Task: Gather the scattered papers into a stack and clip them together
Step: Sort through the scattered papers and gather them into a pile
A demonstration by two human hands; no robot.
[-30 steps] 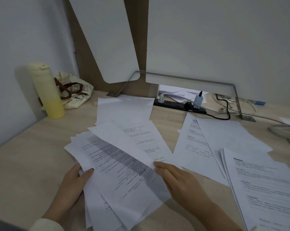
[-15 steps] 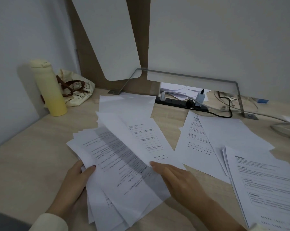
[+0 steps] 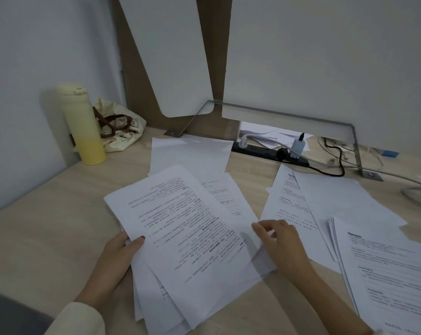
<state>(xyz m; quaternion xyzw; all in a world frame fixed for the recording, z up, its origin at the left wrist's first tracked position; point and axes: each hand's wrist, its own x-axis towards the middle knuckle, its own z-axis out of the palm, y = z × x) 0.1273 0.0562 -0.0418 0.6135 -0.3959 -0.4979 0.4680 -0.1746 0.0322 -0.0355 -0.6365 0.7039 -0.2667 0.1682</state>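
View from above of a light wooden desk (image 3: 47,226) strewn with printed sheets. The left hand (image 3: 115,259) grasps a loose, fanned bundle of papers (image 3: 192,238) at its left edge, the thumb lying on the top sheet and the fingers hidden beneath; the top sheet's text runs upside down to the viewer. The right hand (image 3: 280,243) rests at the bundle's right edge with its fingers bent and slightly parted; whether they pinch a sheet cannot be told. A form sheet with ruled boxes (image 3: 228,199) protrudes from under the bundle on the far side, and beyond it a blank sheet (image 3: 190,153) lies flat on the desk. To the right, apart from the bundle, several overlapping sheets (image 3: 325,204) lie spread out, and a thicker pile of printed pages (image 3: 393,274) lies at the near right corner. At the far left a pale yellow bottle (image 3: 82,126) stands upright, touching a cream cloth bag with brown handles (image 3: 118,130). A black power strip (image 3: 267,152) with plugs and cables runs along the back, under the metal bracket (image 3: 349,141) of a white partition
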